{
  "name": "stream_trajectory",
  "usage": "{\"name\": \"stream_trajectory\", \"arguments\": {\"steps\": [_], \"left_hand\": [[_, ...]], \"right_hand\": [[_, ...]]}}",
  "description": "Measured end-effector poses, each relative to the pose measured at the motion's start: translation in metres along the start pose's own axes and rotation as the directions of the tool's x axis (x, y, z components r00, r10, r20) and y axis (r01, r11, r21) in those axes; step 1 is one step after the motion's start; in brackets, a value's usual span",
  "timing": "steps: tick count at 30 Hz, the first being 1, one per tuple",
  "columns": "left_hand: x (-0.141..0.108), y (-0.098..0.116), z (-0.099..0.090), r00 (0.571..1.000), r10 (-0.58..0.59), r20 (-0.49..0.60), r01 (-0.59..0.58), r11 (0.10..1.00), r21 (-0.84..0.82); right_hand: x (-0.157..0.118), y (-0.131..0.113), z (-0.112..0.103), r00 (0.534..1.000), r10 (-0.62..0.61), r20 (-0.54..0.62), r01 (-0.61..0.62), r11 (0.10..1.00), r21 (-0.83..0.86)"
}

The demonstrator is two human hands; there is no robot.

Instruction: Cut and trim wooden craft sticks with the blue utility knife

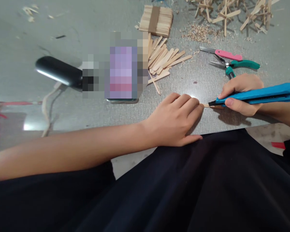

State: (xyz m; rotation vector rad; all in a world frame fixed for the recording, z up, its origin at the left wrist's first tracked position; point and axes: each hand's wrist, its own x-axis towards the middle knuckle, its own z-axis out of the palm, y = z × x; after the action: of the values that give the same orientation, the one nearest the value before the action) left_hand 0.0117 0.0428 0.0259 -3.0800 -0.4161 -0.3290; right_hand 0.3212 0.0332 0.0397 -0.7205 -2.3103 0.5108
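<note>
My left hand (pixel 177 117) lies at the table's front edge. Its fingers are bent together over one end of a thin wooden craft stick (pixel 206 105), and its thumb points out to the right. Most of that stick is hidden under the fingers. To its right, my right hand (pixel 244 93) grips a blue utility knife (pixel 268 93) between thumb and fingers. The knife's black tip meets the stick just beyond my left fingertips, close to the table top. Whether the blade is into the wood cannot be made out.
Green-handled pliers (pixel 245 64) and a pink-handled knife (pixel 228 54) lie beyond my right hand. Loose craft sticks (pixel 168 58), a banded bundle (pixel 161 19), wood shavings (pixel 200 33) and crossed-stick pieces (pixel 226 14) lie farther back. A phone-like object (pixel 122 100) is partly blurred; a black device (pixel 60 71) lies left.
</note>
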Motion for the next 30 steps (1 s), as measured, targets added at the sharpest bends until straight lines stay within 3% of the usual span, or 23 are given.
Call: {"name": "stream_trajectory", "arguments": {"steps": [7,14,20,24,27,30], "left_hand": [[0.001,-0.004,0.000,0.999,0.035,-0.019,-0.034,0.999,0.042],[0.004,-0.015,0.007,0.994,0.047,-0.098,-0.050,0.998,-0.035],[0.006,-0.020,0.013,0.986,0.008,-0.169,-0.026,0.994,-0.107],[0.010,-0.026,0.015,0.982,-0.006,-0.189,-0.043,0.966,-0.254],[0.012,-0.030,0.015,0.987,-0.016,-0.160,-0.052,0.911,-0.410],[0.012,-0.032,0.013,0.993,-0.018,-0.117,-0.039,0.884,-0.466]], "right_hand": [[0.002,0.001,0.003,1.000,0.013,0.018,-0.014,0.998,0.065],[-0.001,0.008,0.010,0.996,-0.030,-0.081,0.038,0.995,0.092],[-0.005,0.011,0.012,1.000,-0.011,0.000,0.011,0.995,0.097],[-0.002,0.009,0.012,0.987,-0.118,0.110,0.103,0.985,0.137],[0.002,0.008,0.012,0.974,-0.173,0.147,0.149,0.976,0.161],[0.003,0.007,0.012,0.975,-0.158,0.159,0.137,0.981,0.136]]}}
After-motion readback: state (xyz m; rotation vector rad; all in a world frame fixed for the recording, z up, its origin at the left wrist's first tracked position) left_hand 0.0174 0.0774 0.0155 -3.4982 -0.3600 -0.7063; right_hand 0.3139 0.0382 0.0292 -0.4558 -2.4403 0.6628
